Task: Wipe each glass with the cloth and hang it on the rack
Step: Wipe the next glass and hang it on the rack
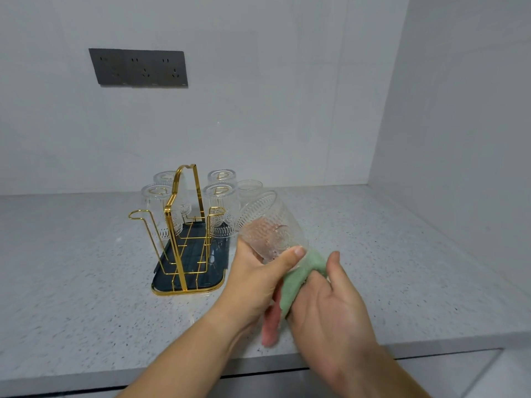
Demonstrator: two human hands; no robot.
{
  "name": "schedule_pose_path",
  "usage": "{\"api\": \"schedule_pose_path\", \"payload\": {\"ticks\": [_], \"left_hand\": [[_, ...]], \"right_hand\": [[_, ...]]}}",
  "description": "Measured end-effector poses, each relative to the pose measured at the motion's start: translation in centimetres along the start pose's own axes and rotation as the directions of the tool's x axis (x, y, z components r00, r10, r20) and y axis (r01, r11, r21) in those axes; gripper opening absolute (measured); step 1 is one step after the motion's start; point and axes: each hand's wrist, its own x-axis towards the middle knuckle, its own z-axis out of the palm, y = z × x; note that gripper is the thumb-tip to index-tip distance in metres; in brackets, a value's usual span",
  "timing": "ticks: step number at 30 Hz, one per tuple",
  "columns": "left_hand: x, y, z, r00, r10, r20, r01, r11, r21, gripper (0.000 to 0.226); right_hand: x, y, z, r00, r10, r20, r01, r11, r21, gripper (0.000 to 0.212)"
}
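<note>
My left hand [255, 278] grips a clear patterned glass [265, 222], tilted with its base pointing up and away. My right hand [330, 300] holds a green and pink cloth [290, 285] pushed into the glass's mouth. The gold wire rack [184, 225] stands on a dark tray [189, 285] to the left. Several glasses hang upside down on its rear pegs, such as one [156, 202] on the left and one [219, 202] on the right. The two front pegs are bare. One more glass [249, 188] stands on the counter behind the held one.
A grey speckled counter [402, 268] runs to the white back wall and a side wall on the right. A dark socket panel [139, 67] is on the back wall. The counter's front edge lies below my forearms.
</note>
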Motion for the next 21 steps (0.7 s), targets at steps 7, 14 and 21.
{"api": "schedule_pose_path", "payload": {"ticks": [7,14,21], "left_hand": [[-1.3,-0.3,0.6,0.999,0.025,0.048,-0.025,1.0,-0.01,0.031],[-1.5,-1.6,1.6,1.0,0.0,-0.007,0.0,1.0,-0.007,0.062],[-0.9,-2.0,1.0,0.998,0.009,-0.069,-0.006,0.999,0.044,0.058]], "right_hand": [[0.7,-2.9,0.0,0.996,-0.084,-0.018,0.082,0.994,-0.07,0.088],[1.5,-1.3,-1.1,0.999,-0.016,-0.031,0.016,1.0,0.008,0.088],[-0.5,-0.3,-1.5,1.0,0.024,0.018,-0.024,0.999,-0.026,0.089]]}}
